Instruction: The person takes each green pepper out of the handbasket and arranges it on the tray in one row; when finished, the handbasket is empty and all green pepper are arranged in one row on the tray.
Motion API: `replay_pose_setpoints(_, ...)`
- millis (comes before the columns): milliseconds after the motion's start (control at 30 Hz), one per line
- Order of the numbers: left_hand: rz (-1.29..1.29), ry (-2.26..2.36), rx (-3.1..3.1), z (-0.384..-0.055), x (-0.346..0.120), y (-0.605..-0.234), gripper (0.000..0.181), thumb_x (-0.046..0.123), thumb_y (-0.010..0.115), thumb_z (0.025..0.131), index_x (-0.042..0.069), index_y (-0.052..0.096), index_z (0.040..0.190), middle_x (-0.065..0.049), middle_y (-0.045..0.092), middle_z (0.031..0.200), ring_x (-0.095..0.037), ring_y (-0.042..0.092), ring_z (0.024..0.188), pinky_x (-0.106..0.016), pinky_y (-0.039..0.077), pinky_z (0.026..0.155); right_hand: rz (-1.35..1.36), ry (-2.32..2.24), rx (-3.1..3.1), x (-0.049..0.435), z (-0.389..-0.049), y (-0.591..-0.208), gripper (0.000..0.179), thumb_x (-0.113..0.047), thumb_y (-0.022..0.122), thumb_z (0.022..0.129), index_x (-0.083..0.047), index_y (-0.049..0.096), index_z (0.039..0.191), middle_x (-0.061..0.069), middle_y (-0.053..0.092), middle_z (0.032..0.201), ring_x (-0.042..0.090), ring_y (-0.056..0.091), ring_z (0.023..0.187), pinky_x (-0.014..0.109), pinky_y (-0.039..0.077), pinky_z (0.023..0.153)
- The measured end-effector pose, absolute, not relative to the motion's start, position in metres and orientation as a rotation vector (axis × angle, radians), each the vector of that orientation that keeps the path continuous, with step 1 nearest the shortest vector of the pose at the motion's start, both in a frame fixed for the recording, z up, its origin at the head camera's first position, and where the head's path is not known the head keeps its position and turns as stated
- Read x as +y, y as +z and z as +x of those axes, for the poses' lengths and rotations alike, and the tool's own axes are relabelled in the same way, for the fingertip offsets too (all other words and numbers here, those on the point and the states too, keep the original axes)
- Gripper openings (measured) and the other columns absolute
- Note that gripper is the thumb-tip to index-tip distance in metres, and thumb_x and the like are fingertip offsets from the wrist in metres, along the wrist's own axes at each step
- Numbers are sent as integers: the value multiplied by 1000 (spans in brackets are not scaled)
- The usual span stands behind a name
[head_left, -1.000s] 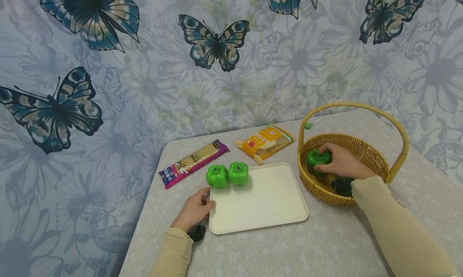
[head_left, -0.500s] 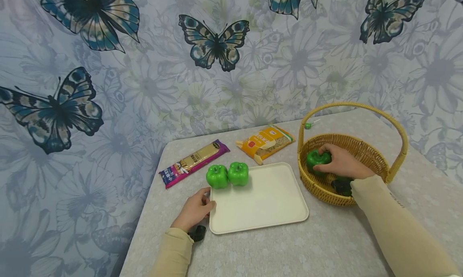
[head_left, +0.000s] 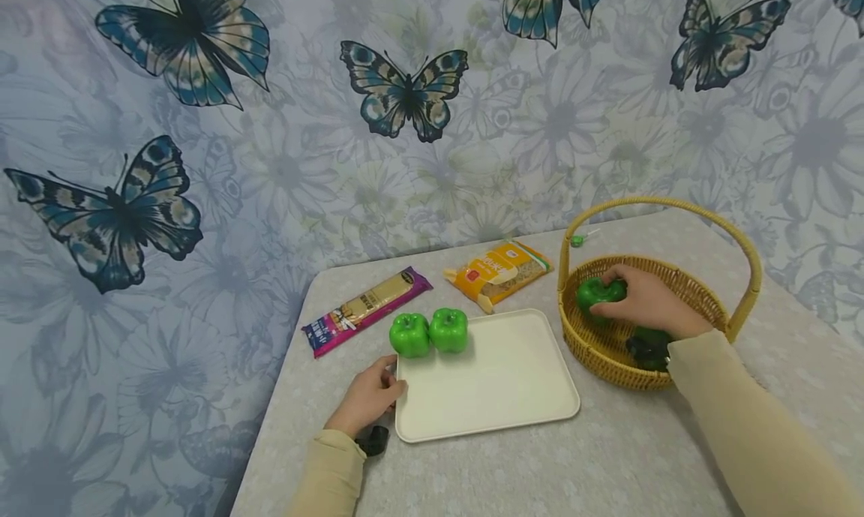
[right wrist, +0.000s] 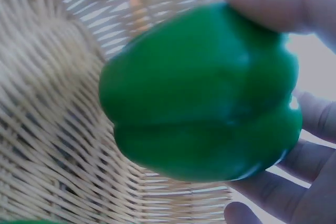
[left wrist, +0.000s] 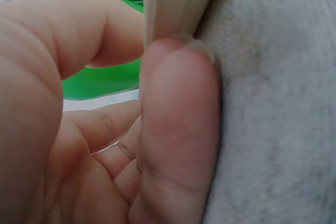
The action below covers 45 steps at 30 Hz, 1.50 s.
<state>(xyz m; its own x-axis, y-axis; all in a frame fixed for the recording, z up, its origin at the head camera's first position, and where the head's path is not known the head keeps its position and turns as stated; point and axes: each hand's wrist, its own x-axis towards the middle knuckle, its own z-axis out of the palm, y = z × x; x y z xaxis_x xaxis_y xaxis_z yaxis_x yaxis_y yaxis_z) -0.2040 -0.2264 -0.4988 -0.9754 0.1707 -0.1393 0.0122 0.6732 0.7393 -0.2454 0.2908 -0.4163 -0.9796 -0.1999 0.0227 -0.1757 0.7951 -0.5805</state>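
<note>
Nearest, two tan sleeves (head_left: 749, 419) reach over the table (head_left: 472, 472). The left hand (head_left: 367, 397) pinches the left edge of the white tray (head_left: 499, 382), which lies flat on the table. To the right, the right hand (head_left: 651, 303) reaches into the basket (head_left: 583, 350). Its thumb and fingers grip a green pepper (head_left: 594, 299), which is inside the basket by its left wall. Something green shows near that wrist too, but I can't tell what. A second pepper (head_left: 409, 335) and a third pepper (head_left: 448, 330) sit touching at the tray's far left corner. Behind them lie a purple pack (head_left: 367, 311) and a yellow pack (head_left: 502, 273). Past the basket is a tiny green thing (head_left: 577, 241). Farthest back, big butterflies (head_left: 409, 95) cover the flowery wall (head_left: 290, 209).
</note>
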Motion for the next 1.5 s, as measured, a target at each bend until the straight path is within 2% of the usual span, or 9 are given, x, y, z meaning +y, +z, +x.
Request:
replay_pose_setpoints(233, 148, 1183, 2698, -203, -229, -498, 59, 23, 69, 97, 6, 49, 149, -5, 62, 88, -16, 62, 69, -31, 54, 60, -273, -985, 2968, 286, -228, -394, 75, -60, 76, 86, -6, 54, 134, 24, 57, 135, 36, 61, 107, 48, 52, 80)
replay_pose_setpoints(400, 144, 1187, 2704, -204, -231, -498, 58, 22, 69, 96, 6, 50, 149, -5, 62, 88, -16, 62, 69, -31, 55, 60, -377, -1064, 2997, 267, -212, -383, 68, -55, 79, 86, -7, 57, 129, 17, 63, 121, 26, 59, 87, 40, 50, 71)
replay_pose_setpoints(533, 146, 1199, 2697, -204, -232, -499, 57, 22, 69, 96, 6, 50, 149, -5, 62, 88, -16, 62, 68, -31, 55, 60, -485, -1149, 3000, 240, -205, -383, 59, -45, 84, 85, -8, 60, 124, 12, 66, 110, 22, 60, 86, 37, 51, 72)
replay_pose_setpoints(767, 145, 1195, 2699, -204, -233, -499, 58, 22, 68, 97, 7, 50, 149, -5, 62, 88, -16, 62, 69, -31, 55, 61, -497, -1292, 2936, 181, -207, -401, 56, -45, 85, 83, -10, 62, 121, 11, 66, 116, 25, 63, 94, 40, 54, 79)
replay_pose_setpoints(1000, 174, 1196, 2708, -205, -231, -499, 57, 22, 68, 97, 6, 50, 149, -5, 62, 87, -16, 62, 67, -32, 54, 60, -397, -1367, 2941, 129, -218, -427, 57, -43, 87, 82, -6, 60, 116, 15, 61, 119, 29, 62, 100, 45, 55, 84)
replay_pose_setpoints(1333, 198, 1177, 2713, -206, -229, -500, 57, 22, 68, 97, 6, 50, 149, -4, 62, 87, -15, 62, 68, -31, 54, 60, -215, -1381, 2908, 98, -235, -455, 62, -48, 86, 80, -5, 60, 116, 18, 59, 126, 31, 58, 110, 48, 49, 92)
replay_pose_setpoints(1500, 204, 1179, 2719, -206, -231, -500, 57, 22, 68, 97, 5, 50, 148, -4, 62, 87, -15, 62, 68, -32, 53, 60, -152, -1395, 2915, 88, -241, -462, 60, -43, 89, 80, -4, 60, 115, 19, 58, 127, 33, 59, 111, 50, 50, 93)
